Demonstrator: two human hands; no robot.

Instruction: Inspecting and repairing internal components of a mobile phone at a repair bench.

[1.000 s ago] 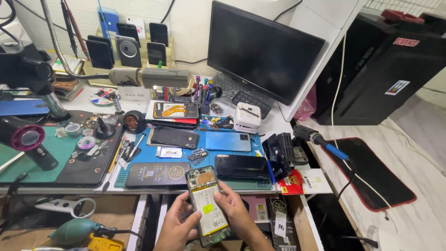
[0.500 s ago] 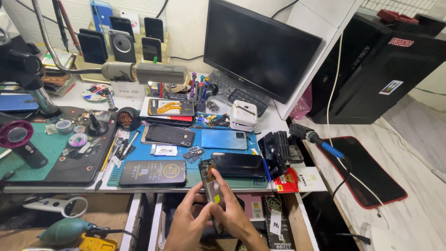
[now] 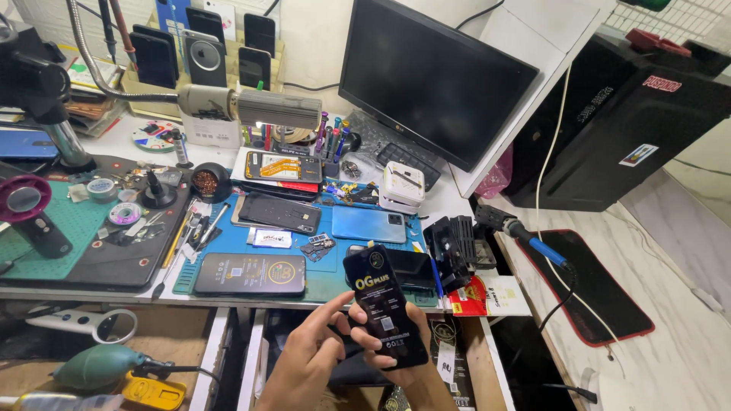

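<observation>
A: While the right hand (image 3: 396, 335) grips the black pack (image 3: 384, 304) from behind, tilted over the open drawer (image 3: 457, 358) just in front of the bench (image 3: 114, 293), what is the left hand (image 3: 308, 358) doing?

B: It touches the pack's left edge with its thumb; the forefinger stretches toward the upper part. It is not closed round anything, more a loose pinch at the side.

A: So which step is this?

B: I judge it as turning the pack over and looking at it, or feeling for where it opens. It looks flat and sealed, about phone-shaped, like a screen protector sleeve.

A: And after that?

B: Opening it would call for both hands: the right one steady, left fingers finding a flap at one end. A black phone (image 3: 250, 274) lies face up on the blue mat (image 3: 228, 240), near the bench's front edge.
</observation>
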